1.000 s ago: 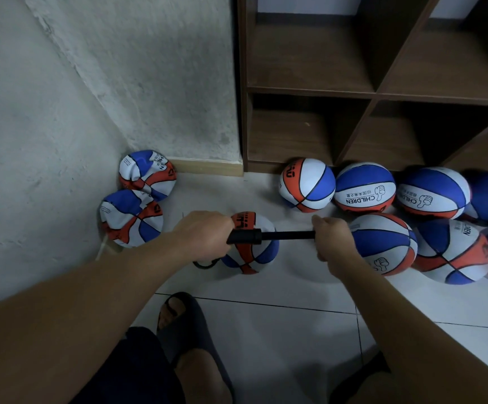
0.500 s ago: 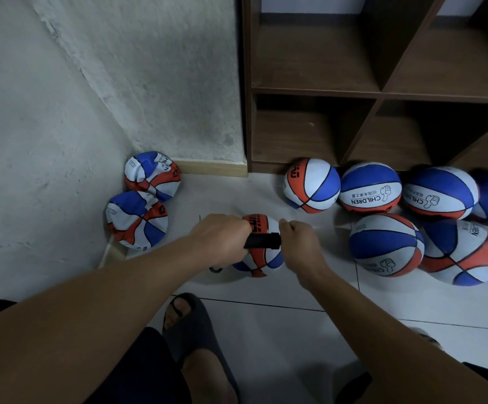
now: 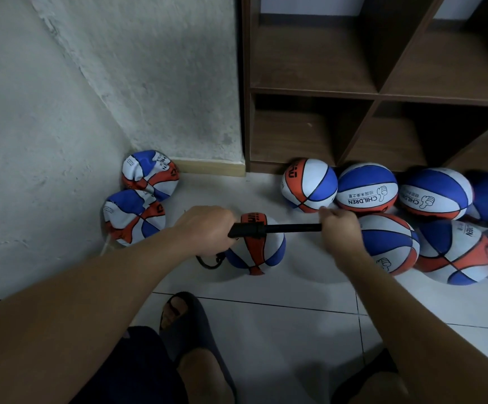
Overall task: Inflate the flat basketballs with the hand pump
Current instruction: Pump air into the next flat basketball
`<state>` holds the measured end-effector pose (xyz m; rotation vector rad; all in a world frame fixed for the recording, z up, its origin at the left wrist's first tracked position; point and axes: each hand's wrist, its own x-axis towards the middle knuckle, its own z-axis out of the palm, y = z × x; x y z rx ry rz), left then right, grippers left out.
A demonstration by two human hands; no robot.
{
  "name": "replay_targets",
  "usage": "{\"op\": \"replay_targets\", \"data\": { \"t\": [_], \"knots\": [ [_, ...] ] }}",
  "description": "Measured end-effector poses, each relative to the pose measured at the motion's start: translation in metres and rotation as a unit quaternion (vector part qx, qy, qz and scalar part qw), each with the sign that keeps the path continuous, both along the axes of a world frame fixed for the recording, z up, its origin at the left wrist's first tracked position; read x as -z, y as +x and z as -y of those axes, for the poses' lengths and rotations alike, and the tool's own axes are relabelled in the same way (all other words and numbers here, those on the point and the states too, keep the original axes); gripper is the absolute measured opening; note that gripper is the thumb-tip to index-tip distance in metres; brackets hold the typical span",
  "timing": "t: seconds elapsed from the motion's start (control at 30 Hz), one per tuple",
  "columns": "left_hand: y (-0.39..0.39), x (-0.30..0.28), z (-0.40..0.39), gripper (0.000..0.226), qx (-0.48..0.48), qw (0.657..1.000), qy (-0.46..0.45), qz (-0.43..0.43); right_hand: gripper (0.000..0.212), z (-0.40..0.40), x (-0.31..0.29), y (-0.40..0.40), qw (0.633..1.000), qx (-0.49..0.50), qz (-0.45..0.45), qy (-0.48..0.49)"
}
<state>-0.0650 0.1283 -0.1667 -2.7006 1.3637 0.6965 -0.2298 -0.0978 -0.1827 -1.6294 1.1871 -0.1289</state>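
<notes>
A black hand pump [image 3: 266, 228] lies level above a red, white and blue basketball [image 3: 259, 249] on the floor. My left hand [image 3: 206, 228] grips the pump's barrel. My right hand [image 3: 340, 231] grips the handle end, with the thin rod drawn out between the two hands. A short black hose [image 3: 209, 262] loops from under my left hand toward the ball. Two crumpled flat basketballs [image 3: 149, 174] [image 3: 133, 217] lean in the wall corner at the left.
Several round basketballs [image 3: 366, 188] are bunched on the floor at the right, in front of a dark wooden shelf unit [image 3: 377, 91]. My sandalled foot [image 3: 187, 319] rests on the white tiles below the pump. Rough walls close the left side.
My right hand pushed the handle in toward the barrel half a second ago, then pulled it back out to the right. The left hand stayed on the barrel.
</notes>
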Motion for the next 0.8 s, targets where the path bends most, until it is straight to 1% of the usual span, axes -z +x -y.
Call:
{"op": "replay_targets", "data": {
  "t": [0.1,0.17,0.23,0.3,0.43,0.5,0.53,0.73,0.8],
  "knots": [
    [-0.002,0.002,-0.001,0.022,0.004,1.000,0.019,-0.007,0.023,0.010,0.004,-0.003,1.000,0.020,-0.016,0.018],
    [-0.008,0.001,0.002,0.025,0.010,1.000,0.027,-0.003,0.026,-0.001,0.007,0.001,0.999,0.021,-0.024,0.028],
    [-0.013,0.000,0.005,0.030,0.007,1.000,0.020,0.006,0.031,-0.018,0.010,0.004,0.999,-0.005,-0.019,0.026],
    [-0.016,0.000,0.008,0.030,0.009,1.000,0.014,0.012,0.037,-0.038,0.011,0.007,0.999,-0.045,0.000,-0.005],
    [-0.019,0.001,0.009,0.017,0.024,0.999,0.022,0.013,0.045,-0.069,0.010,0.013,0.993,-0.105,0.025,-0.054],
    [-0.021,0.001,0.009,0.011,0.035,0.999,0.022,0.011,0.045,-0.077,0.012,0.014,0.992,-0.115,0.025,-0.050],
    [-0.022,0.000,0.010,0.011,0.038,0.999,0.021,0.012,0.045,-0.078,0.013,0.015,0.992,-0.114,0.025,-0.042],
    [-0.022,-0.002,0.012,0.032,0.035,0.999,0.011,0.003,0.046,-0.077,0.011,0.017,0.994,-0.102,0.032,-0.026],
    [-0.022,-0.003,0.012,0.033,0.035,0.999,0.008,-0.002,0.046,-0.075,0.011,0.017,0.994,-0.103,0.026,-0.017]
  ]
}}
